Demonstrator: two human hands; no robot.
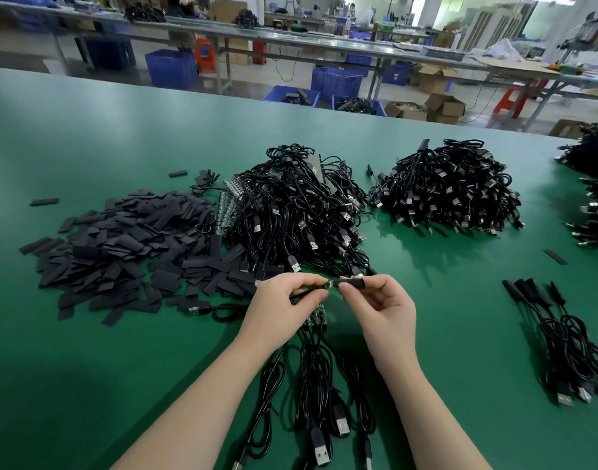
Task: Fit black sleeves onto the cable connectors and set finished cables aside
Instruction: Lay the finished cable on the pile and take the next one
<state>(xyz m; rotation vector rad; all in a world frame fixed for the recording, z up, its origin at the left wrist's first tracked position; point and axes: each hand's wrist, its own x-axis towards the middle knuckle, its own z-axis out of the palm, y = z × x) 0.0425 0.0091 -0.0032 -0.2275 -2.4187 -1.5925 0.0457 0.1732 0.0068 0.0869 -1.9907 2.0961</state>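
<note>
Two hands meet above the green counter [87,334], just this side of the unsleeved cable heap [297,212] at 12 o'clock. The left hand [280,303] pinches a cable's connector end [328,285]; the right hand [380,300] pinches a black sleeve [353,283], its mouth already over the connector tip. The sleeve's long axis runs from 9 to 3 o'clock, open end facing 9. Keeping both parts in line and sliding the sleeve straight should seat it cleanly. Loose sleeves [121,252] lie at 10 o'clock, finished cables [555,330] at 3.
</note>
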